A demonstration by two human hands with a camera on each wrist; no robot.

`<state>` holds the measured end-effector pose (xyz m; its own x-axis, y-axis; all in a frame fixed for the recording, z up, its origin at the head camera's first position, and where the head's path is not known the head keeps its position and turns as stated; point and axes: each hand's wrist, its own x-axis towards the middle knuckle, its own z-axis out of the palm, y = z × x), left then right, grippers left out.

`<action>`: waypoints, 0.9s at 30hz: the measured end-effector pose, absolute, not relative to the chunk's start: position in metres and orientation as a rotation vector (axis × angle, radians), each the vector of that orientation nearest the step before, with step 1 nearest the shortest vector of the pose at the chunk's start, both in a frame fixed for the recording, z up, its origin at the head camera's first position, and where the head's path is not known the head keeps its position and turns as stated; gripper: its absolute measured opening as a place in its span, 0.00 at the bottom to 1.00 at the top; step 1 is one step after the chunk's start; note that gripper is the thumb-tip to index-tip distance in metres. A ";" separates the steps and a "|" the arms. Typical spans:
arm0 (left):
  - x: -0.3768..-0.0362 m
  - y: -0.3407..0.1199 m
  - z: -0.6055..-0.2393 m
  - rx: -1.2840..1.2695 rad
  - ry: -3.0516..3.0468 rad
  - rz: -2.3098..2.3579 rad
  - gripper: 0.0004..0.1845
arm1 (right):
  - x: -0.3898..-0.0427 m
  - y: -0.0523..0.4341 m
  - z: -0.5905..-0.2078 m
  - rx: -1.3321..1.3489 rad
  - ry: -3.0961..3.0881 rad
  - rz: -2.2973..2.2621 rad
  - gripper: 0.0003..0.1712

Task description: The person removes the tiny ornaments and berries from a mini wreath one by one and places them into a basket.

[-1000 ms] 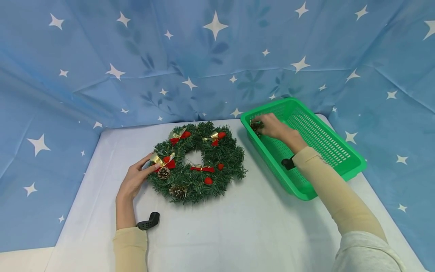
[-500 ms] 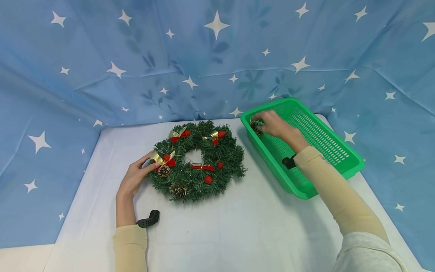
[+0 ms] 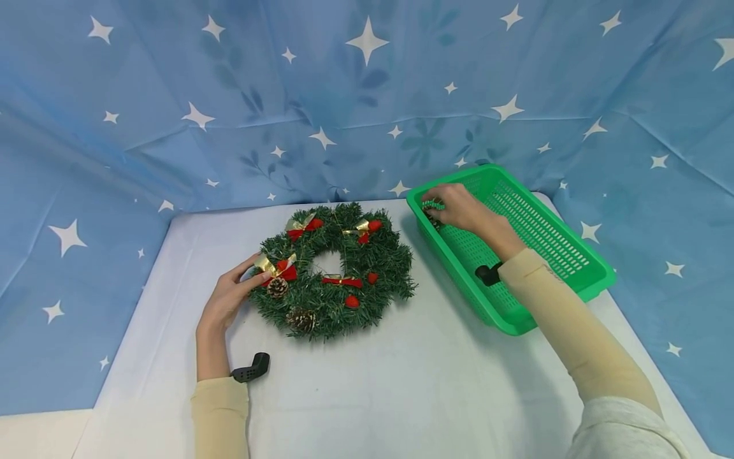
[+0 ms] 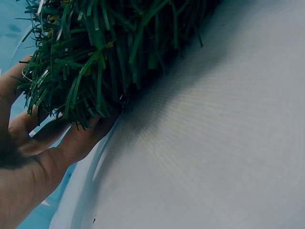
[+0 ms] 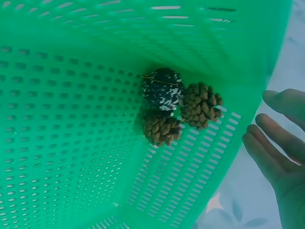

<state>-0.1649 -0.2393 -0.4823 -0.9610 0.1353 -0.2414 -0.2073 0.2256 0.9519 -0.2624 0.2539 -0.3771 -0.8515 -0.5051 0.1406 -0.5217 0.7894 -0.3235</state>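
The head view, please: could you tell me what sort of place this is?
Probably a staged craft tabletop, not a home: a white table walled by blue star-printed cloth, bearing a Christmas wreath and a green basket with pine cones.

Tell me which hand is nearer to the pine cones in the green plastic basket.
Right. The right hand reaches into the green plastic basket beside the pine cones; the left hand rests at the wreath.
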 end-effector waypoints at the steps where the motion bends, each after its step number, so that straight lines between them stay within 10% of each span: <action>1: -0.165 -0.239 -0.482 -0.068 2.227 1.800 0.44 | -0.262 0.253 -0.376 0.842 -2.924 0.551 0.18; 27: -0.166 -0.239 -0.483 -0.081 2.237 1.787 0.44 | -0.238 0.230 -0.354 0.897 -2.905 0.707 0.19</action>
<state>-0.1663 -0.2392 -0.4826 -0.9602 0.1278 -0.2485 -0.2141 0.2346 0.9482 -0.2379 0.2296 -0.3536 -0.8347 -0.5301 0.1491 -0.5393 0.7323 -0.4159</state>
